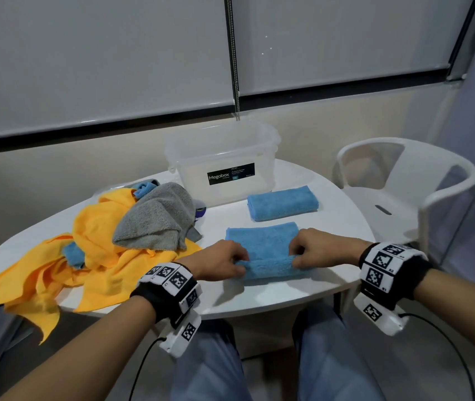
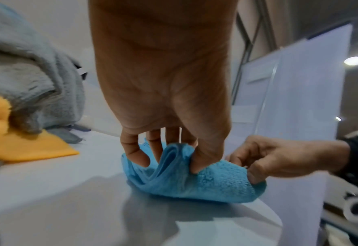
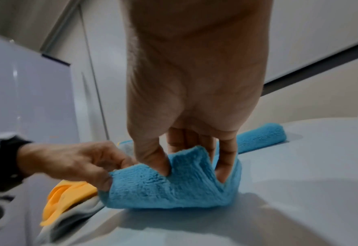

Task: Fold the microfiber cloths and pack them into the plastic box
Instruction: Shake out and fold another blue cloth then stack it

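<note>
A blue microfiber cloth (image 1: 262,247) lies partly folded on the white table (image 1: 331,224) in front of me. My left hand (image 1: 224,263) pinches its near left edge (image 2: 174,159) between thumb and fingers. My right hand (image 1: 311,250) pinches the near right edge (image 3: 186,163), lifting the near fold off the table. A second blue cloth (image 1: 282,202), folded flat, lies beyond it. The clear plastic box (image 1: 221,160) with a black Megabox label stands open at the back of the table; I see nothing inside.
A heap of loose cloths sits at the left: orange cloths (image 1: 57,267) draping over the table edge, a grey cloth (image 1: 158,218) on top, blue ones tucked in. A white plastic chair (image 1: 404,192) stands to the right. The wall is close behind the box.
</note>
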A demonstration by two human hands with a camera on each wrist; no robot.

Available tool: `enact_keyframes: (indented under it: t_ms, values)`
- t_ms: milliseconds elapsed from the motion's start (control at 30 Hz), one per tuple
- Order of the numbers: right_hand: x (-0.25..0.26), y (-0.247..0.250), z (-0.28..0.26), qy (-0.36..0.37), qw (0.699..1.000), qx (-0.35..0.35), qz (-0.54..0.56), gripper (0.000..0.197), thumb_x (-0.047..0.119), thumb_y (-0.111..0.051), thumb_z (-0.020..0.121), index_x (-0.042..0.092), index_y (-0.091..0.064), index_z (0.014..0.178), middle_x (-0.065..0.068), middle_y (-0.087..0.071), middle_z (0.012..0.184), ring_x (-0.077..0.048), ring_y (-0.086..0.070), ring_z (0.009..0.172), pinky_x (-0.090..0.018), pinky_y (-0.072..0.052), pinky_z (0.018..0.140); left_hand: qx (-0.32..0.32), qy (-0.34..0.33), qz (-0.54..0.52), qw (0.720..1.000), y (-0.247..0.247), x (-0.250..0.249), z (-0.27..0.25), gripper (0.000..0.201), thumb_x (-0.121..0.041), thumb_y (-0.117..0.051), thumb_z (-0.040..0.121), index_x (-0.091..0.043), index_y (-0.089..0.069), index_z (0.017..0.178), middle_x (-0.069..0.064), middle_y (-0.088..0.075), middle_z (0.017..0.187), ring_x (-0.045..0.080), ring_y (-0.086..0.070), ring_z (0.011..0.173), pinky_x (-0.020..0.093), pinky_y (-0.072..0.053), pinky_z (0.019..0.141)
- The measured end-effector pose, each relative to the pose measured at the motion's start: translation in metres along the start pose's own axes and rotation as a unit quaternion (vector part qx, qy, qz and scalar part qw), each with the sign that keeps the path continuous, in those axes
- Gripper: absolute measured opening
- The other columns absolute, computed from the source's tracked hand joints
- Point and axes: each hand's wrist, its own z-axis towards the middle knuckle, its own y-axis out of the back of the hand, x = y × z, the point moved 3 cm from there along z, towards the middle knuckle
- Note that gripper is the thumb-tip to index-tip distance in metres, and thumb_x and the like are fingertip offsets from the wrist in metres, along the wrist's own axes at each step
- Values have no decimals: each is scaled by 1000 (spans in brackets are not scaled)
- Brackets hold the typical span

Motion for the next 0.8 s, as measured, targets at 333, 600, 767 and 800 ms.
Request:
enact_keyframes:
  t_ms: [333, 600, 767, 800]
  values:
    - [-25, 9, 14, -39, 965, -53, 253, 19, 16, -77, 79, 12, -68, 94, -1, -70, 86, -11, -63, 76, -20, -46, 66, -231, 119, -364, 894, 0, 38, 21, 16, -16, -68, 92, -9, -64, 106, 10, -70, 87, 13, -63, 72, 17, -47, 59]
    - [-41, 6, 42, -101, 924, -136, 344, 10, 12, -70, 91, 6, -63, 96, -21, -71, 99, -29, -71, 89, -37, -61, 74, -242, 158, -448, 846, -5, 56, 37, 30, -9, -76, 86, -3, -62, 111, 21, -70, 106, 31, -70, 96, 41, -60, 84]
    - [-42, 1, 49, -123, 925, -165, 320, 11, 15, -66, 95, 9, -56, 93, -21, -69, 100, -34, -70, 92, -44, -60, 74, -319, 204, -375, 846, -6, 64, 50, 30, -26, -81, 82, -7, -67, 102, 13, -72, 95, 30, -70, 90, 45, -60, 80]
    - [-43, 0, 50, -130, 925, -168, 316, 12, 15, -65, 95, 10, -55, 92, -20, -68, 98, -33, -70, 90, -45, -60, 73, -329, 203, -359, 850, -5, 63, 53, 26, -26, -79, 84, -8, -67, 98, 11, -71, 91, 28, -69, 87, 43, -59, 78]
